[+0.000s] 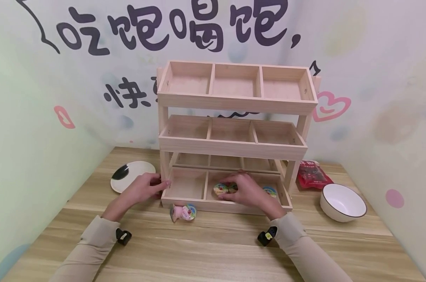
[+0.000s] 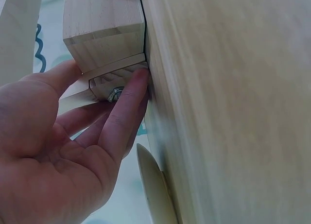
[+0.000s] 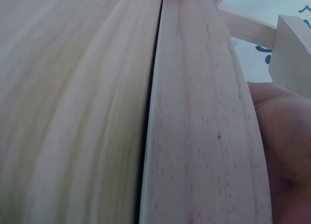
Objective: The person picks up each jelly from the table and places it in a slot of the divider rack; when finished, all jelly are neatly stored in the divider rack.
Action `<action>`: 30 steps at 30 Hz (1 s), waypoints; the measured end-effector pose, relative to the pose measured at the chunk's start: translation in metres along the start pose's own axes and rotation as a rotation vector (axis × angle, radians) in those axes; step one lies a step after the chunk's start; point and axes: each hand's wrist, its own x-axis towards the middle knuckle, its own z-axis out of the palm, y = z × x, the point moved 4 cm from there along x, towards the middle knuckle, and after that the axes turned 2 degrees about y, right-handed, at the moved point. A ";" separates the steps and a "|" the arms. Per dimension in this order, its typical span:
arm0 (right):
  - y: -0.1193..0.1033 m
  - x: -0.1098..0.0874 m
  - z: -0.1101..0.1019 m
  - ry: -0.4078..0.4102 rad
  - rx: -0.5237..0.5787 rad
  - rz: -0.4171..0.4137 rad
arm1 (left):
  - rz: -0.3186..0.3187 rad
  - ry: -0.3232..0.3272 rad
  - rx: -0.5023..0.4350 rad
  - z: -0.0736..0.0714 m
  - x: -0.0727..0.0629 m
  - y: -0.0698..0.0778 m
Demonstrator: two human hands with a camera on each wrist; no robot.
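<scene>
So 1 small printed cup (image 1: 220, 190) is pinched by the right hand (image 1: 247, 190), lower centre of the frame, inside the bottom tray (image 1: 216, 206) — and the left end of the rack (image 1: 234, 103) is gripped by the left hand (image 1: 146, 188). Cup's probably light, bit squishy, slick; best taken by the rim.

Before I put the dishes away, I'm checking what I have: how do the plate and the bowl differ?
The plate is shallow, while the bowl is deep.
The plate carries a large black patch; the bowl is white with a thin dark rim.
The plate lies left of the wooden rack, the bowl to its right.
Both are round, mostly white and rest on the table.
</scene>
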 end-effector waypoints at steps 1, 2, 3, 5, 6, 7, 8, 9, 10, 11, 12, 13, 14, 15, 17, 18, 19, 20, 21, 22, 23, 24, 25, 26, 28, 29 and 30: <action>0.000 0.000 0.000 -0.002 0.001 0.002 | 0.000 -0.002 -0.003 0.000 0.000 0.000; 0.001 -0.001 0.000 -0.003 0.003 0.005 | 0.000 -0.002 -0.006 0.000 0.000 0.000; 0.001 -0.001 0.000 -0.006 0.005 0.008 | 0.001 -0.003 -0.006 0.000 0.000 0.000; 0.002 -0.001 0.000 -0.011 0.006 0.013 | 0.002 -0.003 -0.009 0.000 0.000 0.001; 0.002 -0.001 0.000 -0.011 0.002 0.012 | 0.003 -0.002 -0.013 0.000 0.000 0.000; 0.002 -0.001 0.000 -0.012 -0.002 0.012 | 0.005 -0.002 -0.019 0.000 0.000 0.000; 0.002 -0.001 0.000 -0.014 -0.006 0.009 | 0.011 -0.001 -0.022 0.000 0.001 0.000; 0.002 -0.001 -0.001 -0.013 -0.009 0.003 | 0.016 -0.001 -0.026 0.000 0.001 0.000; 0.002 -0.001 -0.001 -0.010 -0.010 -0.002 | 0.015 0.000 -0.034 0.000 0.001 0.000; 0.001 -0.001 -0.001 -0.008 -0.006 -0.005 | 0.015 0.003 -0.038 0.000 0.001 -0.001; 0.000 -0.001 -0.002 -0.007 0.005 -0.007 | 0.019 0.001 -0.044 0.000 0.001 -0.001; -0.001 -0.001 -0.002 -0.003 0.019 -0.011 | 0.026 0.000 -0.044 0.000 0.001 -0.001; -0.003 0.000 -0.003 0.003 0.036 -0.014 | 0.025 0.002 -0.044 0.000 0.001 -0.001; -0.005 0.000 -0.003 0.010 0.053 -0.017 | 0.019 0.005 -0.046 0.000 0.001 -0.002; -0.012 0.000 -0.003 0.027 0.086 -0.022 | 0.016 0.004 -0.048 0.001 0.001 -0.002; -0.017 0.000 -0.003 0.037 0.094 -0.032 | 0.017 0.002 -0.048 0.001 0.001 -0.002; -0.023 0.000 -0.003 0.053 0.092 -0.047 | 0.014 0.002 -0.050 0.001 0.001 -0.002; -0.030 0.000 -0.003 0.065 0.089 -0.063 | 0.008 0.002 -0.056 0.001 0.002 -0.002; -0.037 -0.001 -0.003 0.076 0.082 -0.083 | 0.008 0.000 -0.058 0.001 0.002 -0.002; -0.044 -0.001 -0.003 0.085 0.071 -0.106 | 0.010 -0.003 -0.060 0.001 0.002 -0.002; -0.052 -0.001 -0.003 0.090 0.058 -0.129 | 0.012 -0.006 -0.059 0.001 0.002 -0.002; -0.060 -0.001 -0.002 0.091 0.045 -0.154 | 0.012 -0.007 -0.060 0.001 0.002 -0.002; -0.068 -0.001 0.000 0.089 0.044 -0.176 | 0.012 -0.009 -0.059 0.001 0.002 -0.002; -0.075 -0.002 0.002 0.073 0.049 -0.196 | 0.012 -0.010 -0.059 0.001 0.002 -0.003; -0.088 -0.003 0.009 0.031 0.042 -0.226 | 0.012 -0.012 -0.063 0.001 0.001 -0.003; -0.093 -0.003 0.013 0.005 0.041 -0.236 | 0.011 -0.013 -0.065 0.001 0.001 -0.003; -0.098 -0.004 0.017 -0.021 0.034 -0.245 | 0.011 -0.013 -0.069 0.001 0.001 -0.003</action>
